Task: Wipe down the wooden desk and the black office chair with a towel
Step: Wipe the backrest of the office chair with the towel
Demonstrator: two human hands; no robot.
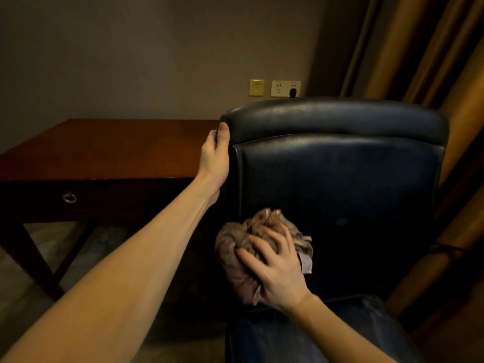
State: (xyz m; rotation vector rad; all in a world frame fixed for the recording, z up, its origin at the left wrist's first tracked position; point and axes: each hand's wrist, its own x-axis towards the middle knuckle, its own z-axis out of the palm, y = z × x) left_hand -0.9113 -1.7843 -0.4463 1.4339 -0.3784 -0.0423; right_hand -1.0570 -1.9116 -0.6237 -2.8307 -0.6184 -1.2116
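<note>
- The left hand is stretched forward on a straight arm. Its fingers are clamped round the upper left edge of the backrest of the black office chair, with the thumb laid on the front.
- The right hand is pressed low on the backrest's left side, its fingers spread and curled over a bunched brown towel, which is held against the leather.
- The wooden tabletop is seen just left of the chair.
- Curtains are hung close along the chair's right side, and most of the backrest lies uncovered to the towel's right.
</note>
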